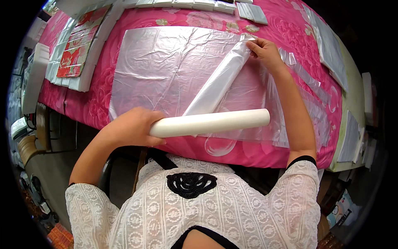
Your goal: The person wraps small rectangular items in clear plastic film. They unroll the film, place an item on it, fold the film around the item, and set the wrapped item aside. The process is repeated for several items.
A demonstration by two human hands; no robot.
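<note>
Lower centre: the left hand is wrapped around one end of a white roll, which lies level above the near table edge. A clear bag runs from the roll diagonally toward the upper right, where the right hand pinches its far end between closed fingers. Beneath lies a stack of clear sheets on a pink cloth. Upper left: a row of white packs, one with a red print. Upper right edge: more clear sheets.
</note>
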